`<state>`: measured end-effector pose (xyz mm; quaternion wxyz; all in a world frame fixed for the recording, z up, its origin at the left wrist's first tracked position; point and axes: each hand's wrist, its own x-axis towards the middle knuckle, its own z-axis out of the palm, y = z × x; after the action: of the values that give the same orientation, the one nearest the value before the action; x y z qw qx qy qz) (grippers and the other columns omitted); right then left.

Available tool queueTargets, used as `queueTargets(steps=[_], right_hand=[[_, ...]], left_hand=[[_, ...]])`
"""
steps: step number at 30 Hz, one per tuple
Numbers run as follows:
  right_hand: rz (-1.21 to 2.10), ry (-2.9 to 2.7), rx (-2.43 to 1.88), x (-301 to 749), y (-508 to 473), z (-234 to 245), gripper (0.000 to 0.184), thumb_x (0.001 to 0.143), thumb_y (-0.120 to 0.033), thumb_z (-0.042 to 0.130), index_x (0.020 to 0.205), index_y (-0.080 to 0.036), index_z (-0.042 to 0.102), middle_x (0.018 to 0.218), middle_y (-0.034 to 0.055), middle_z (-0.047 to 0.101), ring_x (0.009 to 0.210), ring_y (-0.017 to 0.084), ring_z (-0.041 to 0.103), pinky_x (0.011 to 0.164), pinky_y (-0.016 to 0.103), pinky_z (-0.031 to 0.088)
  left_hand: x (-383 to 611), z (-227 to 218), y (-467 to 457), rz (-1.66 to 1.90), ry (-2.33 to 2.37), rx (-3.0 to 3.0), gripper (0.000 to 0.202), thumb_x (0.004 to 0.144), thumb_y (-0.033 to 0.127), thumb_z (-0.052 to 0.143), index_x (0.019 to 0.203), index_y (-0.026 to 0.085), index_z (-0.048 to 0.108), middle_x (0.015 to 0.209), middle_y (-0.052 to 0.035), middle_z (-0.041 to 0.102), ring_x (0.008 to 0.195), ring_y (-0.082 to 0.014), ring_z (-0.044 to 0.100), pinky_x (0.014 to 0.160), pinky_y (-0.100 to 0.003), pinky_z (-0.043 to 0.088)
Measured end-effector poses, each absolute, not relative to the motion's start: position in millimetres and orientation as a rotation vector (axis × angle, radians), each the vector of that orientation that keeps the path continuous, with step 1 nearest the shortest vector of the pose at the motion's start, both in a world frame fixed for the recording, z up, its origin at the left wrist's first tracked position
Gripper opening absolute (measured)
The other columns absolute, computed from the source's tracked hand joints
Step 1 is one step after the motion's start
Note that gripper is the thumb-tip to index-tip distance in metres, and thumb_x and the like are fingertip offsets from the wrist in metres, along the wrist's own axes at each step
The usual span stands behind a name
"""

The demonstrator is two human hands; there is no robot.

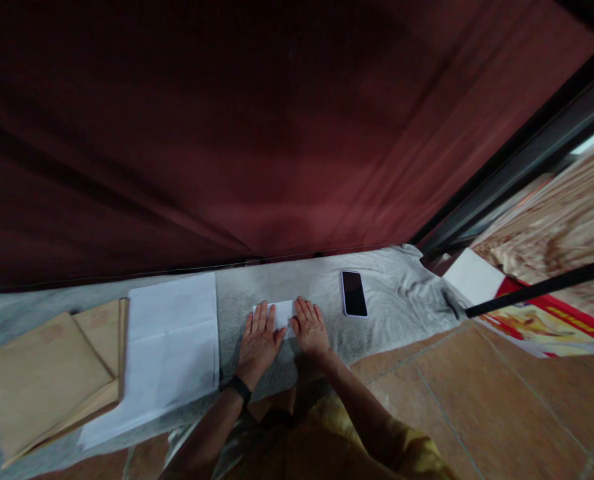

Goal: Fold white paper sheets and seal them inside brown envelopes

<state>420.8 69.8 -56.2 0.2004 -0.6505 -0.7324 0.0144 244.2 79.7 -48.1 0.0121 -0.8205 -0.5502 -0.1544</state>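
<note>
A small piece of white paper [284, 311], which looks folded, lies flat on a grey cloth [237, 287]. My left hand [260, 337] rests on its left part, fingers stretched out and pointing away from me. On its right edge lies my right hand [310, 327], fingers also extended and flat. Both palms face down and the thumbs point toward each other over the paper. Part of the paper is hidden beneath the hands. A dark band [239, 389] circles my left wrist.
Right of my hands lies a phone [354, 293]. Large white sheets [171, 340] and brown envelopes [51, 373] are on the left. A dark red curtain [277, 133] hangs behind. A black bar [541, 287] and a colourful box [541, 323] stand at right, above the tiled floor [477, 393].
</note>
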Motion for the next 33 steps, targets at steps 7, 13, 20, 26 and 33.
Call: queueTargets(steps=[7,13,20,26,33], right_hand=[[0.308,-2.133,-1.885,429,107,-23,0.044,0.097,-0.022,0.054,0.14,-0.019,0.057,0.144,0.0124,0.058,0.13,0.025,0.053,0.113,0.041,0.037],[0.525,-2.177,-1.946,435,137,-2,0.029,0.088,-0.016,0.062,0.116,-0.021,0.07,0.126,0.0097,0.066,0.12,0.023,0.058,0.107,0.036,0.042],[0.623,-2.154,-1.807,442,133,5,0.023,0.087,-0.008,0.059,0.101,-0.021,0.072,0.106,0.0036,0.075,0.099,0.017,0.069,0.089,0.024,0.05],[0.577,-2.087,-1.614,456,127,37,0.023,0.099,-0.019,0.051,0.109,-0.026,0.07,0.097,-0.0016,0.076,0.088,0.016,0.072,0.078,0.024,0.052],[0.362,-2.078,-1.435,464,109,57,0.026,0.101,-0.02,0.047,0.115,-0.026,0.068,0.114,0.0006,0.074,0.105,0.016,0.07,0.094,0.027,0.052]], left_hand=[[240,-49,75,-0.618,-1.713,-2.581,0.06,0.1,0.045,0.042,0.146,0.007,0.05,0.157,-0.0224,0.045,0.149,-0.0353,0.037,0.119,-0.054,0.035],[236,-57,77,-0.846,-1.778,-2.556,0.059,0.1,0.04,0.042,0.149,0.007,0.044,0.157,-0.0216,0.045,0.149,-0.0331,0.037,0.117,-0.052,0.04],[234,-47,80,-1.041,-1.837,-2.509,0.064,0.099,0.035,0.045,0.156,0.01,0.032,0.163,-0.0226,0.032,0.151,-0.034,0.033,0.115,-0.053,0.041],[232,17,102,-1.08,-1.774,-2.452,0.041,0.097,0.025,0.045,0.136,0.016,0.055,0.146,-0.0175,0.051,0.138,-0.0315,0.047,0.112,-0.051,0.043],[227,52,105,-0.816,-1.651,-2.556,0.024,0.091,0.012,0.045,0.103,0.019,0.065,0.13,-0.0131,0.062,0.118,-0.0271,0.06,0.101,-0.043,0.051]])
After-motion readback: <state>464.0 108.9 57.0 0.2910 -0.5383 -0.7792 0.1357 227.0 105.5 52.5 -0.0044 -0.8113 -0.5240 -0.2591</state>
